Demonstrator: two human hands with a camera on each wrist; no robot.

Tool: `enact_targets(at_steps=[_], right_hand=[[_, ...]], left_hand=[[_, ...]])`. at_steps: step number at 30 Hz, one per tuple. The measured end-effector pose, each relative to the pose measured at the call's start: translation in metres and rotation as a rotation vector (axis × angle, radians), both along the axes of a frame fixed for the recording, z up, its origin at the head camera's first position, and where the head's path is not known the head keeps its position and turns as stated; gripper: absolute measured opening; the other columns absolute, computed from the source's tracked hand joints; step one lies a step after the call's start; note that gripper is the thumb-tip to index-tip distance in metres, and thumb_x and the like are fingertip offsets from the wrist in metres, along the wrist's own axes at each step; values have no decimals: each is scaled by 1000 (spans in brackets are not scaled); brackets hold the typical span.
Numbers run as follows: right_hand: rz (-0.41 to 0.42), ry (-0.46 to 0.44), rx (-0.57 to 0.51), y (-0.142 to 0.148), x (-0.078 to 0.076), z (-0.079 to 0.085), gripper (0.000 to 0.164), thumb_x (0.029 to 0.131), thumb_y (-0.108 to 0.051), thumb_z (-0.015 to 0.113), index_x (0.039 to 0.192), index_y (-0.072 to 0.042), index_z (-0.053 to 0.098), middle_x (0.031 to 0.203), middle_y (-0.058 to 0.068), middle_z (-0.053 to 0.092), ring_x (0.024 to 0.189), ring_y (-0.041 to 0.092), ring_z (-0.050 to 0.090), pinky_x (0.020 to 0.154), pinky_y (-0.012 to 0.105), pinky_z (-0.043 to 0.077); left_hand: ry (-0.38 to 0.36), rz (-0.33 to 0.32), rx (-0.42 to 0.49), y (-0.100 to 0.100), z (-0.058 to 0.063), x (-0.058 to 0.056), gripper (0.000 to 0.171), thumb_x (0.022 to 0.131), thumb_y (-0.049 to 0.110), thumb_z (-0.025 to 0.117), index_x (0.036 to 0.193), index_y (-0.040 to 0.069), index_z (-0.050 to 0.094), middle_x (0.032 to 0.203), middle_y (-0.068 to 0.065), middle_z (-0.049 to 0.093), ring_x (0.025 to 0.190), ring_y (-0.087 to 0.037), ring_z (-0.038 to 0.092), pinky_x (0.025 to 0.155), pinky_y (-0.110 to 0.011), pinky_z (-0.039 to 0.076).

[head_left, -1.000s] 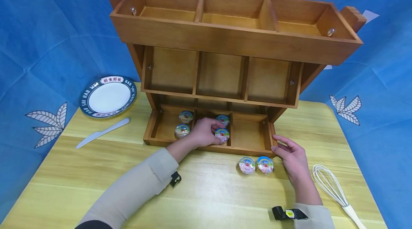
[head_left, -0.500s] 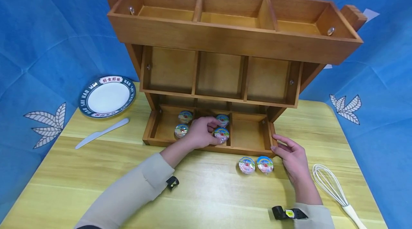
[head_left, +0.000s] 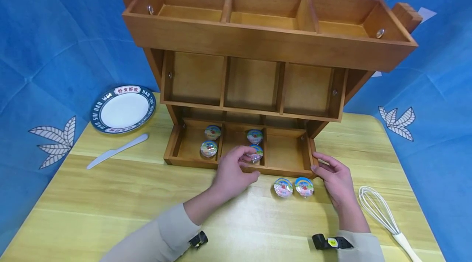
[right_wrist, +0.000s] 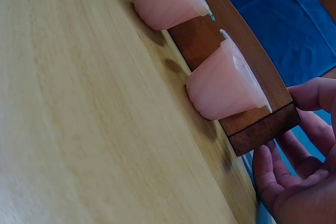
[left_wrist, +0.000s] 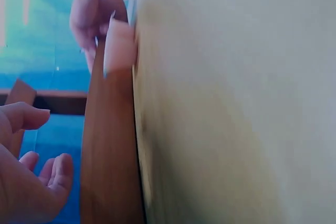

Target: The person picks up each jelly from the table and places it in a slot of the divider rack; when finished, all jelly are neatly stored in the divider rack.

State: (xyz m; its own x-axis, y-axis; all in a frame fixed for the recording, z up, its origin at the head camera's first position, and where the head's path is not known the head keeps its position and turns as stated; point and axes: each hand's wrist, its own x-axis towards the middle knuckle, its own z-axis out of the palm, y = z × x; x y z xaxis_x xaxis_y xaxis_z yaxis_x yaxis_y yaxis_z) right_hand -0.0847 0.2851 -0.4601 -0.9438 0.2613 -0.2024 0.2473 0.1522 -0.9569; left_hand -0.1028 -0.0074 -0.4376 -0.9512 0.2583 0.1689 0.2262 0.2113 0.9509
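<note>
My left hand [head_left: 236, 174] hangs at the front of the bottom tier's middle compartment in the head view, thumb and fingers apart. Its fingertips overlap a small foil-lidded jelly cup [head_left: 257, 154]; another jelly cup [head_left: 255, 136] sits just behind. Two more, a front jelly cup [head_left: 209, 148] and a rear jelly cup [head_left: 212, 132], fill the left compartment's right side. With my right hand [head_left: 336, 178] I pinch the right end of the wooden rack's [head_left: 236, 43] bottom tier. Before that end, on the table, stand two pink jelly cups [right_wrist: 226, 85], [head_left: 283, 187] side by side.
A dark-rimmed plate [head_left: 123, 110] lies at the back left with a white plastic knife [head_left: 117, 150] before it. A whisk [head_left: 383, 215] lies right of my right hand. The rack's two upper tiers overhang the bottom one. A blue cloth [head_left: 55, 49] hangs behind.
My left hand has let go of the front jelly cup in the middle compartment and drawn back toward the table's front, its thumb spreading away. The right hand stays at the rack's end.
</note>
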Motion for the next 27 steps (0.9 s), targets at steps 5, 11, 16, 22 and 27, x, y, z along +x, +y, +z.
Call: enact_targets(at_steps=[5,11,16,22,27], right_hand=[[0,4,-21,0,-1,2,45,92,3,68,136,3,58,144,11,43,111,14,54,83,18,52],[0,6,-30,-1,-2,2,45,92,4,67,136,3,58,143,11,43,111,14,55,83,18,52],[-5,9,-39,-1,-2,1,46,91,5,67,136,4,57,143,11,45,109,12,56,83,19,52],[-6,3,-21,0,-2,1,46,92,3,67,137,4,57,143,10,44,111,13,55,83,18,51],[-7,-1,-26,0,-1,1,46,92,4,67,137,3,56,144,10,44,112,16,53,83,18,51]], left_hand=[[-17,-27,29,12,-4,19,46,69,-5,85,112,1,68,103,-10,67,90,-29,66,79,-33,57],[-105,-78,-19,27,-13,34,44,67,-1,86,108,4,70,99,-9,68,85,-28,66,77,-34,57],[-183,-107,-42,38,-24,34,49,65,-1,88,111,7,71,98,-3,67,84,-19,65,76,-28,56],[-208,-113,-69,47,-33,33,48,67,2,89,110,11,71,94,5,66,82,-11,64,75,-23,55],[-242,-115,-22,53,-39,31,50,65,0,90,110,12,72,93,8,66,78,-8,64,73,-21,55]])
